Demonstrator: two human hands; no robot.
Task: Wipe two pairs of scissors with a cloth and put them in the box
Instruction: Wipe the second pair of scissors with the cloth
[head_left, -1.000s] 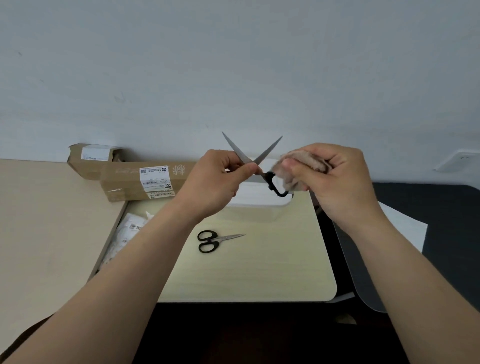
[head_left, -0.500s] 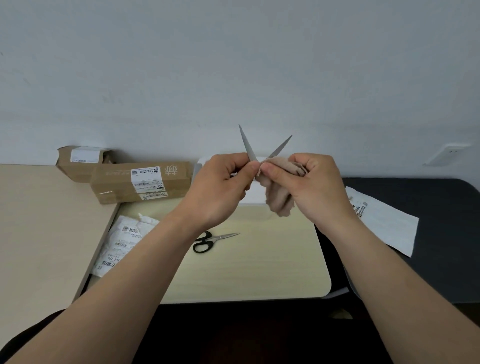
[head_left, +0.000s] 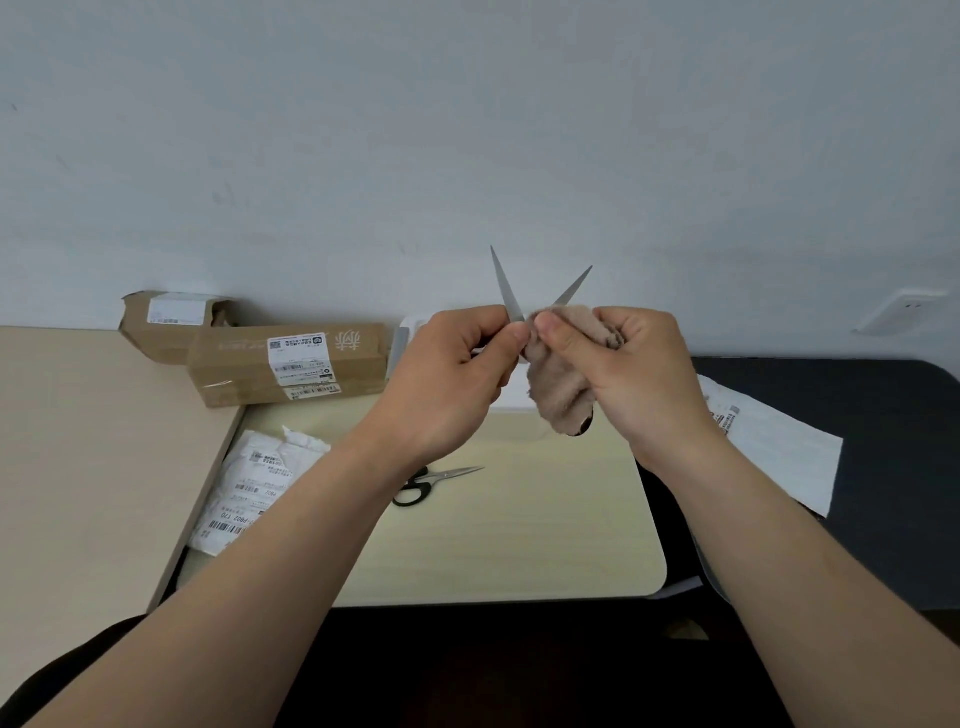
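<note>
Above the pale counter (head_left: 545, 545), I see my left hand (head_left: 447, 384) curled round the first pair of scissors (head_left: 506, 291), thumb and fingers pinching near the pivot, blades spread apart and pointing up. My right hand (head_left: 628, 379) grips the tan cloth (head_left: 558, 395), bunched against the base of the right blade. The second scissors (head_left: 431, 480) lie closed on the counter under my left wrist. Behind my hands sits the white box (head_left: 511, 401), mostly hidden.
</note>
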